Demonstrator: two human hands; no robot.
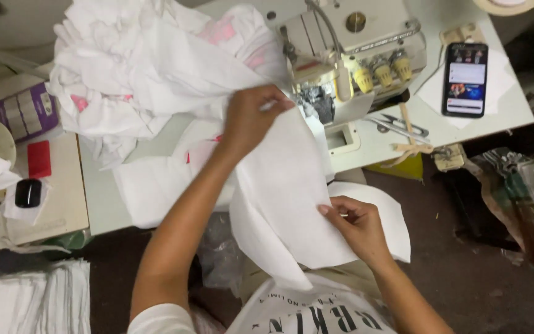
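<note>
The counter (440,124) carries a heap of white cloth (137,68) w/ pink patches at its far left, spilling over the front edge; any tug on the piece in hand could drag that heap off, since layers overlap near the middle. The white fabric panel (285,204) hangs from the counter's front edge down toward the person's lap, held between both hands. The sewing machine (347,55) sits at the far centre, its needle area just beside the upper hand, so fingertips could stray too close if the panel is fed fast.

The left hand (248,120) has fingers (273,99) pinched together on the panel's top edge, near the machine. The right hand (356,226) has fingers clamped on the panel's lower edge, off the counter's front. Uneven pull btwn the two could skew or crease the edge.

A phone (465,79) lies near the right corner, and scissors (400,125) rest just beside the machine base; loose cloth swept sideways could snag the scissors.
</note>
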